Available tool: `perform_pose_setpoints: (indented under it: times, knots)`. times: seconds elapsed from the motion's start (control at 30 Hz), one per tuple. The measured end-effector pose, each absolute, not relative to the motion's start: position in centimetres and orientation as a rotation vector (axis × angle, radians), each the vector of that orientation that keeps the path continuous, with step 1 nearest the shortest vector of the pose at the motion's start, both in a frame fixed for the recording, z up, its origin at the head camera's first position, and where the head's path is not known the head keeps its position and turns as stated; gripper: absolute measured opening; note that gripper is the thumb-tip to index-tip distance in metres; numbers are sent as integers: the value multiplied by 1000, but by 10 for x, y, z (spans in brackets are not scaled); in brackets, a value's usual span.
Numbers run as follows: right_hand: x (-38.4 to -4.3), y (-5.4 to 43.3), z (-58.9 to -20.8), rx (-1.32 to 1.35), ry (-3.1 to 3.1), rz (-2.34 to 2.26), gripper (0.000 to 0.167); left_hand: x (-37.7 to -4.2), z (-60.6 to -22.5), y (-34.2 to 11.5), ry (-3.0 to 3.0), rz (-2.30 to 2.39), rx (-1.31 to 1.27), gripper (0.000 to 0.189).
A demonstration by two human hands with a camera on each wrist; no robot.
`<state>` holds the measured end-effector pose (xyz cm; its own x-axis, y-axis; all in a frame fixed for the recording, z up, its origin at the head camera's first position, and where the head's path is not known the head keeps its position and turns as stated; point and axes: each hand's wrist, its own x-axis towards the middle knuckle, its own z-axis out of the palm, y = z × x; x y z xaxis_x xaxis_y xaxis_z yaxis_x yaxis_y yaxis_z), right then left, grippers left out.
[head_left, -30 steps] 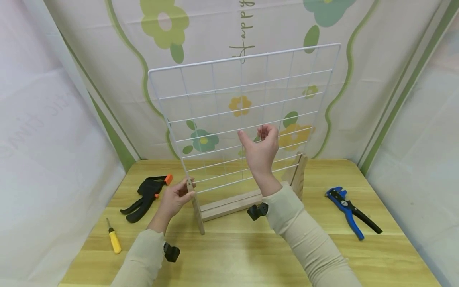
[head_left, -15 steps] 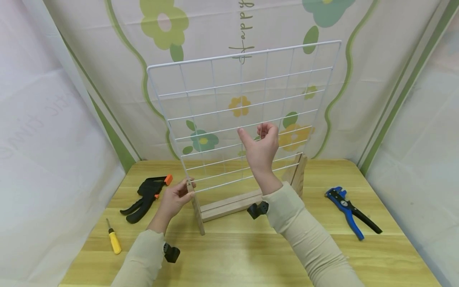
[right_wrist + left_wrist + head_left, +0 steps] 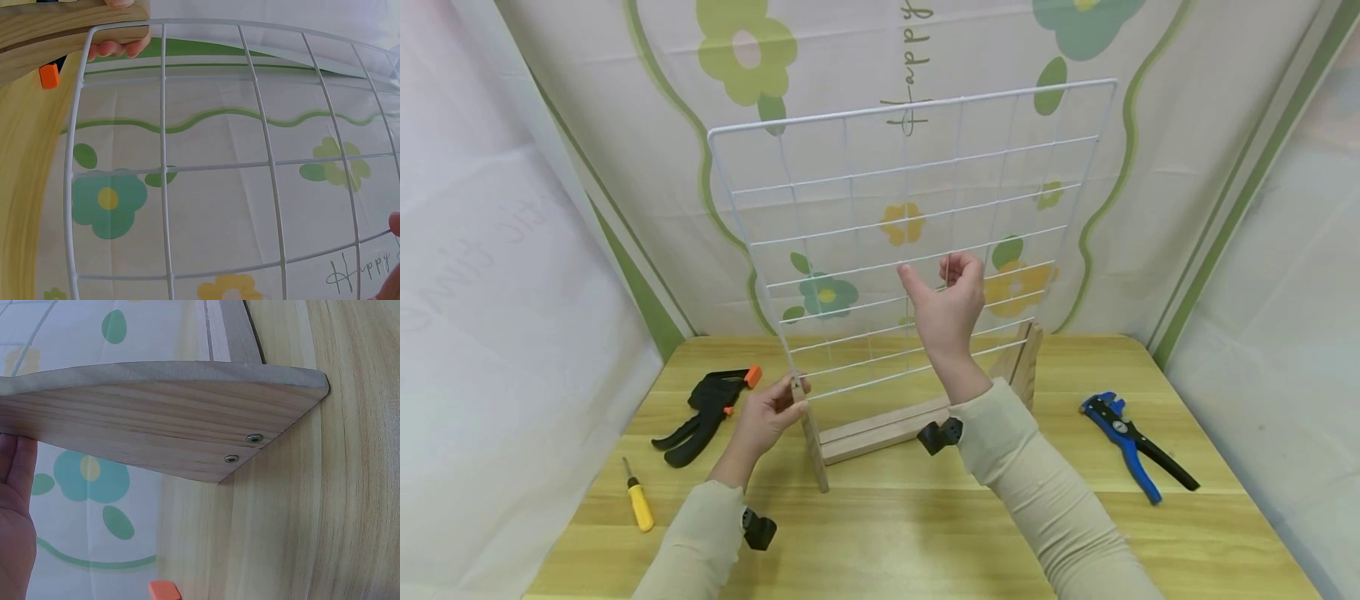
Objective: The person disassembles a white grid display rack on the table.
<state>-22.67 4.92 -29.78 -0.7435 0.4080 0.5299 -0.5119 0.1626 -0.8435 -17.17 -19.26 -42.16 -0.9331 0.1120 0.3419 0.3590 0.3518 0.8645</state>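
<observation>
A white wire grid panel (image 3: pixel 961 100) stands up from a wooden stand, its lower side edges at the two side pieces. My right hand (image 3: pixel 953 321) grips the grid's wires near the middle, thumb on the near side and fingers curled. With thumb and fingers, my left hand (image 3: pixel 762 421) pinches the upper end of the left wooden side piece (image 3: pixel 812 446), beside the grid's lower corner. In the left wrist view that side piece shows two bolt heads (image 3: pixel 254 438) near its foot. A grooved crossbar (image 3: pixel 880 432) joins it to the right side piece (image 3: pixel 1028 371), partly hidden by my right arm.
A black clamp (image 3: pixel 707 417) with orange tips and a yellow-handled screwdriver (image 3: pixel 638 504) lie on the table's left. Blue and black wire-stripping pliers (image 3: pixel 1131 442) lie at the right. Behind the table hangs a flower-printed cloth (image 3: pixel 850 50), with pale sheets at both sides.
In the head view the grid's top edge has moved steadily upward, and my right hand has shifted slightly up with it. The left hand and the stand have stayed put.
</observation>
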Motion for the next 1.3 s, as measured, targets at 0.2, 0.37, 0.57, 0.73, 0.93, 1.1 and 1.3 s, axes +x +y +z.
perform_pose_setpoints:
  times: [0.2,0.37,0.57,0.73,0.93,1.1,1.3]
  knots:
    - [-226,49,-294,100,-1741,1661,49,-172,-423,-194,-2399,-1614,-432,40]
    - [-227,48,-291,112,-1732,1666,49,-173,-422,-194,-2408,-1618,-430,43]
    - [-227,47,-290,115,-1724,1657,50,-173,-422,-195,-2394,-1634,-434,43]
    - [-227,46,-286,125,-1728,1657,50,-173,-422,-195,-2381,-1649,-445,42]
    - [-227,45,-282,135,-1722,1670,51,-175,-421,-195,-2383,-1658,-434,43]
    - [-227,45,-281,140,-1714,1671,50,-175,-422,-196,-2392,-1649,-431,43]
    - [-227,45,-279,132,-1705,1666,49,-174,-423,-197,-2371,-1657,-475,42]
